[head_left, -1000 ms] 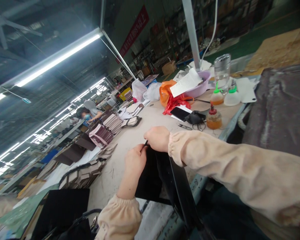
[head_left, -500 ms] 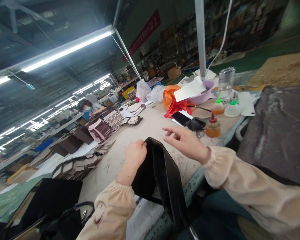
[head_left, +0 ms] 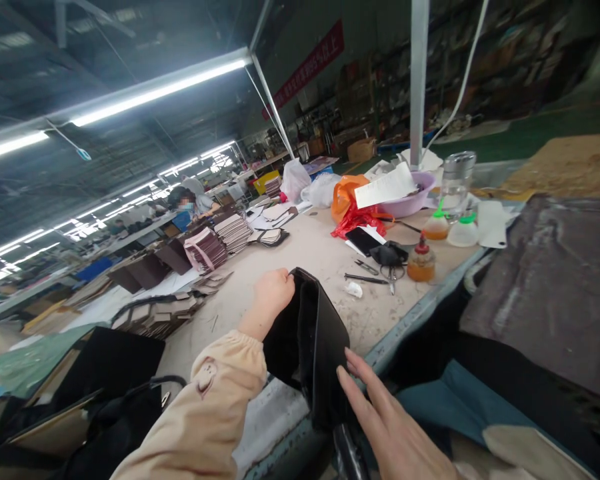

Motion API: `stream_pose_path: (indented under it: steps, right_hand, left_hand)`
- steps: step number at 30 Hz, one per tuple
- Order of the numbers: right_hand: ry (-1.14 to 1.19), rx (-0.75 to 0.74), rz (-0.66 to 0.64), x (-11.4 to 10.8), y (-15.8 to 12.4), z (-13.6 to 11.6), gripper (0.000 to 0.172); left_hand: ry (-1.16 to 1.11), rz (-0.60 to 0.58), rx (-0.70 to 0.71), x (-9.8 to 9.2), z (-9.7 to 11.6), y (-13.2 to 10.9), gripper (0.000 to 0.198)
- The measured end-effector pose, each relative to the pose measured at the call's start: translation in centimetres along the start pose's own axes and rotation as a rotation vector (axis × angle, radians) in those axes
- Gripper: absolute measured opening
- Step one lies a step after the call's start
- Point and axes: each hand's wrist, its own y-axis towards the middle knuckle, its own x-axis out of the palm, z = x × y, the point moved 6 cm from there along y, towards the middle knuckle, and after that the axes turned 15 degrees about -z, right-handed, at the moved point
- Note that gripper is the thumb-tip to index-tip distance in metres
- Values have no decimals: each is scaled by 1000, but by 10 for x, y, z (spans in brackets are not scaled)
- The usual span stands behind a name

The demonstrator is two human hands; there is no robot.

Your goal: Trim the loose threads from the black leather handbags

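A black open-topped bag (head_left: 330, 333) stands tilted at the table's near edge, its dark inside facing left. My left hand (head_left: 275, 293) grips its top far corner, fingers and thumb closed on the rim. Low on the right, my right hand (head_left: 390, 413) has its fingers stretched out, the fingertips against or very near the bag's right side; contact is hard to tell. A dark handle-like strap (head_left: 347, 450) hangs below the bag beside that hand. The bag's bottom is partly hidden.
On the worktable (head_left: 305, 243) lie tweezers (head_left: 366, 267), a black pen-like tool (head_left: 366, 278), scissors (head_left: 393, 277), a phone (head_left: 363, 240) and an amber bottle (head_left: 421, 261). Stacked brown pieces (head_left: 207, 248) stand left; black bags (head_left: 105, 373) lie near left. A co-worker (head_left: 195, 203) sits far back.
My right hand has dropped from above the table to the bag's right side, uncovering the tools there. My left hand keeps its hold on the rim. The view has shifted slightly.
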Motion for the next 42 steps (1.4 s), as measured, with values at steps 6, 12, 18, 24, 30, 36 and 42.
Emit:
stream_pose_path:
  steps: [6,12,18,24,30,36,42]
  right_hand:
    - [115,167,-76,0,-2,4,103]
    - [152,195,-50,-12,-11,17,97]
    - [203,174,-28,-23,-14,22,89]
    - [234,145,42,-27,-17,20,84]
    - [260,139,32,-23,-13,30,76]
    - [251,180,93,-27,-17,50,60]
    - [197,202,140,-32,-11,82,50]
  left_hand:
    - [35,-3,7,0,1,-5,34]
    - [48,5,14,2,1,-3,34]
    - [40,3,43,6,-1,1,32]
    - [18,0,40,8,-1,7,36]
    - [-55,-109,149,2,0,-2,33]
    - [-39,-239,210,2,-23,-42,41]
    - [-188,-178,143,13,-37,-68,49]
